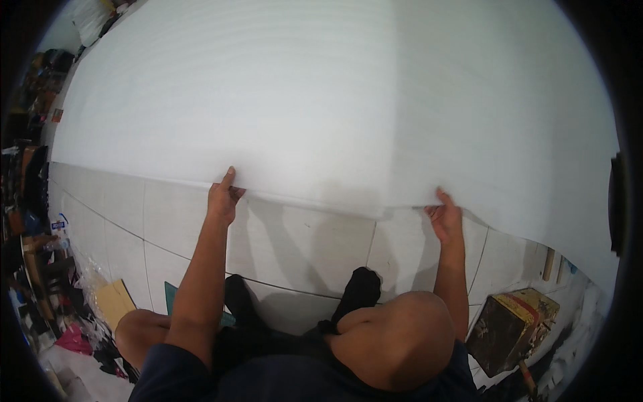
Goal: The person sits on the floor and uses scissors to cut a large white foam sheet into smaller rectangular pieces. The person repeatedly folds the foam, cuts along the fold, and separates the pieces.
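Your left hand [223, 199] and right hand [445, 218] each hold the near edge of the white foam sheet [321, 100], which spreads away from you across the tiled floor [301, 241] and fills most of the view.

**Grip state**
- Left grip: pressed onto the sheet edge, thumb on top and fingers curled beneath, pinching the foam.
- Right grip: the same pinch, with one digit lying on the upper face and the rest tucked under the edge.

**Why the hold is set this way**
- The hands sit well apart along the edge, roughly level with each other. Judged from the frame, this spacing keeps a thin, flexible sheet from sagging or folding between the two hold points.
- The edge is raised off the tiles; a shadow band runs under it. A pinch at the very margin leaves the broad face untouched.
- You are seated on the floor with both knees bent, the legs between the arms, so the edge lies within easy reach of both hands.

**Surroundings**
- A worn yellow and dark tin box [512, 328] stands on the floor at your right.
- A flat piece of cardboard [114, 301] lies at your left, beside scattered clutter.
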### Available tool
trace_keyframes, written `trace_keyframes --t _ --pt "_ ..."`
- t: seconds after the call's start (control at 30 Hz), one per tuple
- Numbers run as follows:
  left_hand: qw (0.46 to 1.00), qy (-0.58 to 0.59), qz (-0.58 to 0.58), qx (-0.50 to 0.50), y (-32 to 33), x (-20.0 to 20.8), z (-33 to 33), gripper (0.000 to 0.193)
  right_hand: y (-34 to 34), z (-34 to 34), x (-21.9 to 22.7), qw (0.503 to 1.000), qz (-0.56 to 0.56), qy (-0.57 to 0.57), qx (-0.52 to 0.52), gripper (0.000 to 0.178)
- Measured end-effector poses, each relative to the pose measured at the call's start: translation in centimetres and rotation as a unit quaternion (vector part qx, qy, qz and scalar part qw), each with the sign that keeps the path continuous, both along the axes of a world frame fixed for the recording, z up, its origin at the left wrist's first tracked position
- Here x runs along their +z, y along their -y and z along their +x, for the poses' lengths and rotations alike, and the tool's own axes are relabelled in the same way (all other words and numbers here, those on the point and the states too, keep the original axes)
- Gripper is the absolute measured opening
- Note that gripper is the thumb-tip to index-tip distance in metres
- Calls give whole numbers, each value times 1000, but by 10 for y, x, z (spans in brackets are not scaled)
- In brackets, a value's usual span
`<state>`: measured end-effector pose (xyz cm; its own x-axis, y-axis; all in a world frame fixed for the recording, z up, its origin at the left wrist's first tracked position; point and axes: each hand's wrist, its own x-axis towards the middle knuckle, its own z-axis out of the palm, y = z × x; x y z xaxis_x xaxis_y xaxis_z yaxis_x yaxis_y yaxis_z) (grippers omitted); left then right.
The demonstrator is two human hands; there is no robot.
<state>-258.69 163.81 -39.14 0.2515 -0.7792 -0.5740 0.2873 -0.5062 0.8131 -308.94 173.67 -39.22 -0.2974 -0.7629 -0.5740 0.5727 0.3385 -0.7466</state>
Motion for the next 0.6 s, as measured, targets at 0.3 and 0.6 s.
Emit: trace_keyframes --t 0.3,0.6 --pt "971 -23 81 226 -44 -45 -1 37 -3 110 -14 891 11 -406 203 45" --pt "978 -5 71 196 -15 -41 -32 58 13 132 -40 836 44 -482 259 44"
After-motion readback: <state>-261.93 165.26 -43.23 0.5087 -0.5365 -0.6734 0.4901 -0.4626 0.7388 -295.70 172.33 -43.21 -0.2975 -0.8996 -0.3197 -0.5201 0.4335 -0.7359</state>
